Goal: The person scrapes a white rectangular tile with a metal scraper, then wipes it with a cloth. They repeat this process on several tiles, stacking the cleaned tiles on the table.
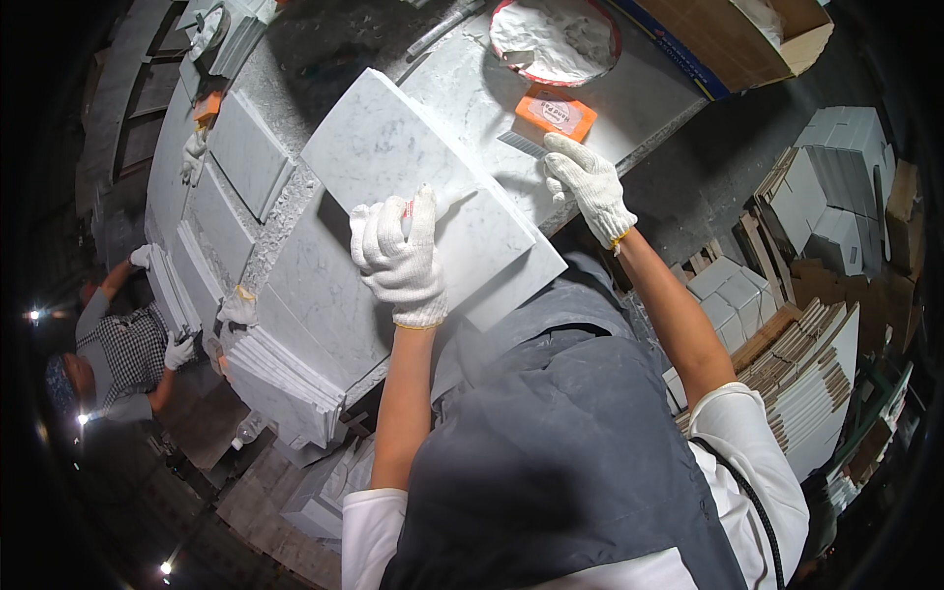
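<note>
To the right of the right hand [587,182], my feed shows dark floor [683,177] and pallet wood [771,248] near stacked pale boxes [841,167]; far left of the left hand [401,254], lamps [34,316] glare.

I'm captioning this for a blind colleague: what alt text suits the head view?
Gloved left hand over a pale marble slab, gloved right hand beside an orange block; whether either grips anything is unclear. Beyond is a bowl of white material, and at far left a co-worker beside stacked slabs.

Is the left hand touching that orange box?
Apart. The head view shows the left hand over the pale slab, with a clear gap before the orange box.
</note>
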Motion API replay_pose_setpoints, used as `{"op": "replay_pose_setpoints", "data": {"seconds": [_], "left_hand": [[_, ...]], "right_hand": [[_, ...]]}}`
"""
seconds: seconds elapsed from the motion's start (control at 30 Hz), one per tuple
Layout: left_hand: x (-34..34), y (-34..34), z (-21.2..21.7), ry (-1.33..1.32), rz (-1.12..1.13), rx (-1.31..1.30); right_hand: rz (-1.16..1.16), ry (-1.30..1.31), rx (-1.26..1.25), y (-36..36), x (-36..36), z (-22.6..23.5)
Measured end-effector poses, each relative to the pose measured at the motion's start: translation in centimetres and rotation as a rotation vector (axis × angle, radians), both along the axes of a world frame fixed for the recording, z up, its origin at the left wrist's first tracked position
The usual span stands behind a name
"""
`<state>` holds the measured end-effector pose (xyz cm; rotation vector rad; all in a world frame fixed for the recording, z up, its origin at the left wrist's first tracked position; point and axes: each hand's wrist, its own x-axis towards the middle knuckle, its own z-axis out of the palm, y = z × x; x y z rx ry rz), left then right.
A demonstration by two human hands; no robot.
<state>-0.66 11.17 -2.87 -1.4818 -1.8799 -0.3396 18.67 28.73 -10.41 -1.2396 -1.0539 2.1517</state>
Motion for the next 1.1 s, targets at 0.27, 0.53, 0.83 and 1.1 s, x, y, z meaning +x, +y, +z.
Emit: {"op": "replay_pose_setpoints", "data": {"seconds": [0.27,0.53,0.83,1.1], "left_hand": [[0.08,-0.17,-0.05,-0.004,0.010,-0.012],[-0.05,0.27,0.19,-0.010,-0.033,0.024],[-0.37,0.52,0.39,-0.048,-0.081,0.045],[-0.29,0.64,0.41,-0.052,-0.075,0.064]], "right_hand": [[0.012,-0.005,0.003,0.04,0.07,-0.08],[0.018,0.002,0.026,0.02,0.06,-0.24],[0.010,0.000,0.006,-0.01,0.08,-0.23],[0.018,-0.007,0.021,-0.04,0.09,-0.18]]}}
